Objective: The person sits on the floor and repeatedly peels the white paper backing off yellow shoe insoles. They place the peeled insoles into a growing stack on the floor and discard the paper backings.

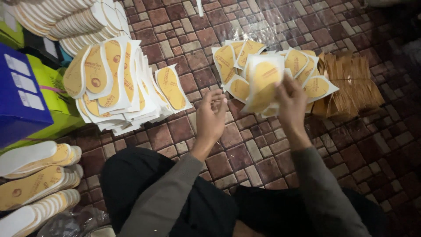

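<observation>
My right hand (291, 103) grips a white sheet with a yellow insole shape (263, 81), held up over a loose heap of similar insole sheets (239, 55) on the brick-pattern floor. My left hand (211, 115) hovers just left of it, fingers spread, holding nothing. A tall fanned stack of the same white-and-yellow insole sheets (114, 83) lies to the left of my left hand. My grey sleeves and dark trousers fill the bottom of the view.
A bundle of brown paper pieces (353, 83) lies right of the heap. Blue and green boxes (26, 101) stand at the left edge. Rows of cut insoles (35, 175) lie at bottom left; more stacked insoles (61, 19) sit at top left.
</observation>
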